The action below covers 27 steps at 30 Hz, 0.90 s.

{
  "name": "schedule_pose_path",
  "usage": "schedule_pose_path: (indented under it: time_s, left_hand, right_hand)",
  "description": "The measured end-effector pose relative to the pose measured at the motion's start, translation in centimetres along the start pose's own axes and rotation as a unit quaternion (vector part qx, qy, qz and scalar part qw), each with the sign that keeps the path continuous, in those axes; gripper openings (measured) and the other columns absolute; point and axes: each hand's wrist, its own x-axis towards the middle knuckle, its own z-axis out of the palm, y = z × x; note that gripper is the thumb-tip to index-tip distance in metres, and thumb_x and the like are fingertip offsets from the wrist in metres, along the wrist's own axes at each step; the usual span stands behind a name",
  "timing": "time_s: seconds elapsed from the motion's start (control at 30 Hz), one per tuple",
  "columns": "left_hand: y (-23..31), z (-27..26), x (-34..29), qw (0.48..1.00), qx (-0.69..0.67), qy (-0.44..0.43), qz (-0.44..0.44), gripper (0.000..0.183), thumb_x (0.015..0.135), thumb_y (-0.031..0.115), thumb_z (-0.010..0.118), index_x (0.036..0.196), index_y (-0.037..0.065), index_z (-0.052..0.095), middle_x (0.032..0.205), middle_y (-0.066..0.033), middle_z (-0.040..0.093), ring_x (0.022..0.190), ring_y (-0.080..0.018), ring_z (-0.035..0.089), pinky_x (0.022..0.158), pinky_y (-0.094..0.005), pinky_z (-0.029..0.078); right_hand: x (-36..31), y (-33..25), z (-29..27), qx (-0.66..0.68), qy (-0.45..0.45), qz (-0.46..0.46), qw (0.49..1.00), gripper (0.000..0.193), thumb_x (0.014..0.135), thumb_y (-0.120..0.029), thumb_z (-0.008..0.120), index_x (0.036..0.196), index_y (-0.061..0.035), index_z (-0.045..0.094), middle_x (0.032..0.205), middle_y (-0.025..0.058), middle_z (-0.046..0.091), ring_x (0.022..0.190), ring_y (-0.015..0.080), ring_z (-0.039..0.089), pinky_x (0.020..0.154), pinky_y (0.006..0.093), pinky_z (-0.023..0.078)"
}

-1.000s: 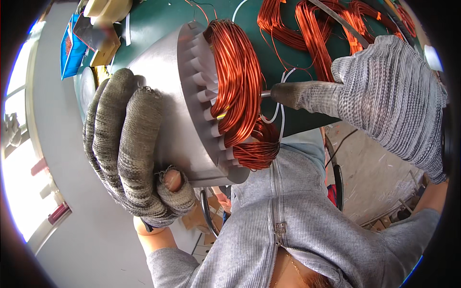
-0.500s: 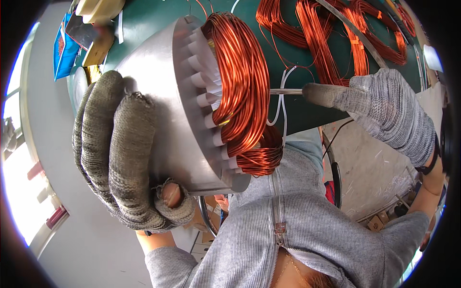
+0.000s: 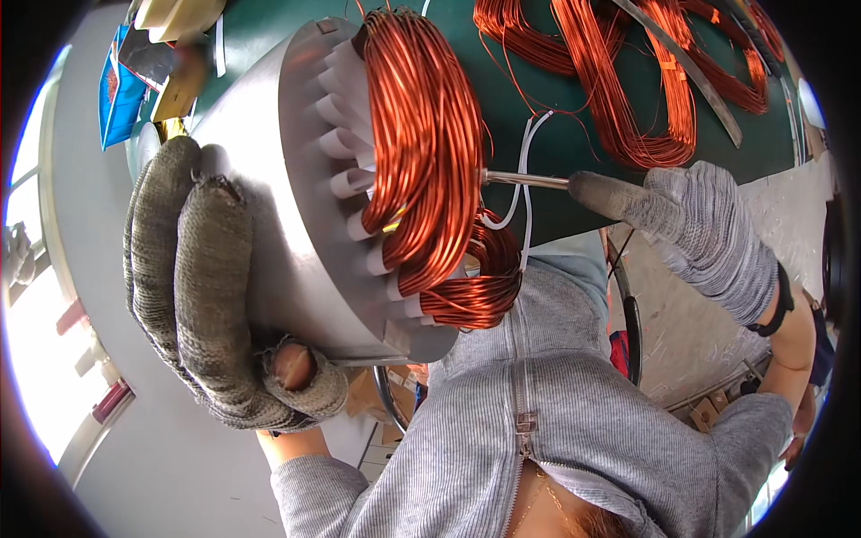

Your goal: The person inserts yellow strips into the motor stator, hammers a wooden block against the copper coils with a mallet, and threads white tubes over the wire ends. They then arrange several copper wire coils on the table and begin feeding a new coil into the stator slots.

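Note:
A silvery metal motor stator (image 3: 285,260) is tipped on its side in front of me, its slotted rim facing right with white paper slot liners (image 3: 341,143) sticking out. A thick bundle of copper winding wire (image 3: 426,134) loops out of the slots, and a smaller copper loop hangs below it. My left hand (image 3: 211,278), in a worn grey glove with the thumb tip bare, is closed around the housing's left side. Gloved too, my right hand (image 3: 695,224) grips a thin metal rod tool (image 3: 529,179); its handle is hidden in the fist, and its tip meets the copper bundle.
More copper coils (image 3: 628,99) lie on the green tabletop (image 3: 762,152) at the far right, beside a flat metal strip (image 3: 691,76). White sleeving (image 3: 526,179) hangs behind the rod. A blue box (image 3: 121,103) and cream blocks (image 3: 179,16) stand at the far left.
The stator and my left hand have shifted slightly left, the stator turning a little. My right hand has dropped slightly, and more of the rod shows between fist and copper bundle.

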Motion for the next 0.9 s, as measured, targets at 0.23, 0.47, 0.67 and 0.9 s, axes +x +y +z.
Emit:
schedule_pose_path:
  time_s: [0.23,0.47,0.67,0.9]
  left_hand:
    - [0.5,0.4,-0.2,0.998,-0.030,-0.009,-0.049,0.078,0.084,0.063,0.035,0.120,-0.005,0.049,0.125,-0.0250,0.045,0.115,-0.0340,0.047,0.096,-0.0422,0.038]
    - [0.6,0.5,-0.1,0.998,-0.013,-0.007,-0.055,0.075,0.084,0.062,0.037,0.115,-0.004,0.053,0.121,-0.0263,0.047,0.110,-0.0345,0.051,0.090,-0.0412,0.044]
    - [1.0,0.2,0.3,0.999,-0.014,-0.005,-0.050,0.074,0.084,0.062,0.037,0.115,-0.004,0.053,0.120,-0.0266,0.047,0.109,-0.0346,0.051,0.089,-0.0411,0.045]
    - [1.3,-0.6,-0.3,0.996,0.018,-0.053,-0.071,0.079,0.085,0.062,0.034,0.122,-0.006,0.046,0.127,-0.0250,0.043,0.116,-0.0338,0.045,0.098,-0.0424,0.035]
  right_hand:
    - [-0.1,-0.9,0.2,-0.005,0.004,0.012,1.000,0.052,0.074,-0.015,0.059,0.123,-0.0270,0.049,0.068,0.0008,0.051,0.057,0.0157,0.053,0.053,0.0302,0.042]
    - [-0.2,-0.4,0.6,-0.010,0.003,0.017,1.000,0.051,0.074,-0.015,0.059,0.123,-0.0264,0.049,0.068,0.0009,0.051,0.057,0.0160,0.053,0.053,0.0304,0.043]
    - [0.0,-0.5,-0.4,-0.022,-0.003,0.016,1.000,0.051,0.074,-0.015,0.059,0.123,-0.0260,0.050,0.069,0.0010,0.052,0.057,0.0163,0.053,0.053,0.0305,0.043]
    - [0.0,0.1,0.4,-0.014,0.005,0.001,1.000,0.051,0.074,-0.015,0.059,0.123,-0.0254,0.050,0.069,0.0011,0.052,0.057,0.0166,0.053,0.053,0.0307,0.043]
